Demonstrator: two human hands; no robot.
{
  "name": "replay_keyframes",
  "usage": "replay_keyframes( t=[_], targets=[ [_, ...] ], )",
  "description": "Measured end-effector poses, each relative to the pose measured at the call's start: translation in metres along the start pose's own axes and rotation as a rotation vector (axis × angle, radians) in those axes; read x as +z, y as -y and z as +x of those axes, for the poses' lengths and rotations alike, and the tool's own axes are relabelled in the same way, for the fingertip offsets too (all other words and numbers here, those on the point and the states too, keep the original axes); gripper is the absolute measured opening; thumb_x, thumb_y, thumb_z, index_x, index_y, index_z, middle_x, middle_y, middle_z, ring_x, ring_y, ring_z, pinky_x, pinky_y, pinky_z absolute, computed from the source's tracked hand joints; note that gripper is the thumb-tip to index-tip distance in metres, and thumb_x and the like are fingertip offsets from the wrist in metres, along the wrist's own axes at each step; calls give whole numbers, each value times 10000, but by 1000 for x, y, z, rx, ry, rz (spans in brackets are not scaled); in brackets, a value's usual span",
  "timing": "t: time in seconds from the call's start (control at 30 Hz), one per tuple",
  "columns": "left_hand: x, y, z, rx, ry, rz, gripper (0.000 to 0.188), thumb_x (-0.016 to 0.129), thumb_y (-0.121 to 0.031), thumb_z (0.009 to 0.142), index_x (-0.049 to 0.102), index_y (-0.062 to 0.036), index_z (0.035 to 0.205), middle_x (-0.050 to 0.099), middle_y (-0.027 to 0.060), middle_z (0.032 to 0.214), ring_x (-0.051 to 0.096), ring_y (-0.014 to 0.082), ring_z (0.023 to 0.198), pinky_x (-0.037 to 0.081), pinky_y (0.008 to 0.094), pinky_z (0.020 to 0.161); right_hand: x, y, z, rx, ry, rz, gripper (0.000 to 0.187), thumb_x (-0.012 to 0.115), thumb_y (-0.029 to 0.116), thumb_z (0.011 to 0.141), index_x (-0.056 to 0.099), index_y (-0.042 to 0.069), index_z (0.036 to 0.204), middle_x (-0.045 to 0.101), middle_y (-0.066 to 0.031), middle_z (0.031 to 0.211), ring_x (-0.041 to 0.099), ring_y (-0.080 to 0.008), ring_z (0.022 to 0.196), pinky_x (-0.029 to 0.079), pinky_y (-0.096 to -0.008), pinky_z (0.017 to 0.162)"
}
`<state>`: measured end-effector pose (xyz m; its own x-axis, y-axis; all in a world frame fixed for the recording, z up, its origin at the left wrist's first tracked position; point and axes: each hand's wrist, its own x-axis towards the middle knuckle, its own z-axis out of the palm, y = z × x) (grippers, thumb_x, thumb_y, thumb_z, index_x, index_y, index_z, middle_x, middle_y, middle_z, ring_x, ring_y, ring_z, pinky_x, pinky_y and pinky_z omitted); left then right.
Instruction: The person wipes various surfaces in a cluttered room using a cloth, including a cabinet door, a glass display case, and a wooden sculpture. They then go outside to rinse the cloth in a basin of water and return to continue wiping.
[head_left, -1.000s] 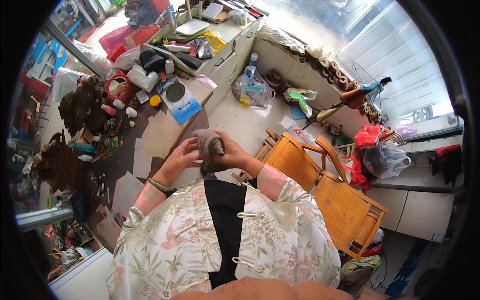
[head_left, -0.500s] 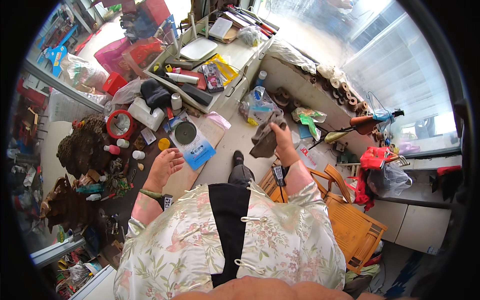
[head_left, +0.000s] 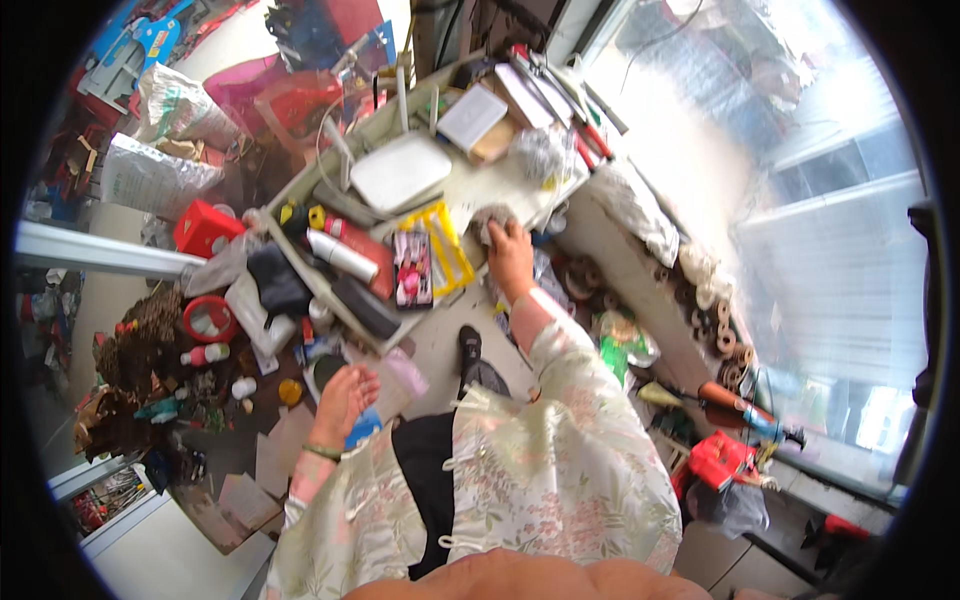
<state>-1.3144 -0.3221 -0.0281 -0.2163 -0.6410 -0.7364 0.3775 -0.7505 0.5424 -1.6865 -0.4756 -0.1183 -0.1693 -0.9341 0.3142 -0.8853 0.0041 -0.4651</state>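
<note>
My right hand [head_left: 512, 262] is closed on a crumpled grey-brown cloth [head_left: 490, 217] and presses it on the right part of the cluttered cabinet top [head_left: 497, 182]. To the left of the cloth lie a yellow-edged packet [head_left: 455, 262] and a phone [head_left: 412, 270] with a lit, colourful screen. My left hand [head_left: 342, 402] hangs in the air below the cabinet's front corner, holding nothing, its fingers loosely bent and apart. Beneath it a blue sheet [head_left: 364, 428] shows in part.
A white router [head_left: 402, 172] with upright antennas stands on the cabinet, near a clear plastic bag [head_left: 543, 155] and red-handled tools [head_left: 590, 140]. Cardboard rolls [head_left: 722, 330] line the ledge at right. At left are a red tape roll [head_left: 210, 318], small bottles and a rough brown lump [head_left: 150, 335].
My right hand has carried the cloth forward from above the floor onto the cabinet top. The view has shifted toward the cabinet. My left hand stays empty, now nearer the cabinet's front corner.
</note>
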Motion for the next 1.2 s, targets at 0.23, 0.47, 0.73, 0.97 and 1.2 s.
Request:
replay_keyframes(
  t=[0.23, 0.47, 0.73, 0.97, 1.2],
  targets=[
    [42, -5, 8, -5, -215, -70, 214, 522, -205, 947, 551, -65, 1107, 625, 90, 1019, 628, 207, 889, 525, 333, 764, 14, -20, 84, 51, 165, -137, 397, 651, 210, 781, 613, 235, 1175, 553, -56, 1096, 531, -298, 974, 430, -470, 785],
    [61, -11, 14, 22, -188, -92, 191, 527, -206, 951, 552, -71, 1084, 634, 93, 1007, 634, 198, 860, 532, 334, 741, 15, -28, 100, 17, 162, -147, 397, 669, 241, 780, 617, 253, 1173, 533, -33, 1087, 501, -295, 1025, 439, -491, 790],
    [46, -16, -1, 87, -230, -128, 168, 516, -200, 950, 558, -91, 1070, 638, 71, 989, 636, 197, 847, 527, 340, 731, -8, -36, 24, 57, 114, -16, 414, 683, 222, 744, 617, 207, 1152, 523, -80, 1152, 501, -336, 1047, 461, -466, 801],
    [20, -6, -33, 141, -268, -144, 166, 514, -218, 952, 553, -100, 1063, 633, 70, 957, 620, 197, 844, 519, 334, 740, 29, -47, 27, 344, -113, 97, 508, 690, 152, 742, 534, 182, 1225, 453, -179, 1203, 455, -394, 1076, 413, -479, 920],
    [-30, 16, -58, 192, -342, -208, 191, 541, -242, 936, 558, -90, 1051, 637, 72, 951, 623, 206, 838, 522, 343, 715, 60, -33, -31, 561, -247, 366, 513, 671, 161, 773, 413, -10, 1183, 406, -261, 1103, 419, -448, 1071, 367, -480, 951]
  ],
)
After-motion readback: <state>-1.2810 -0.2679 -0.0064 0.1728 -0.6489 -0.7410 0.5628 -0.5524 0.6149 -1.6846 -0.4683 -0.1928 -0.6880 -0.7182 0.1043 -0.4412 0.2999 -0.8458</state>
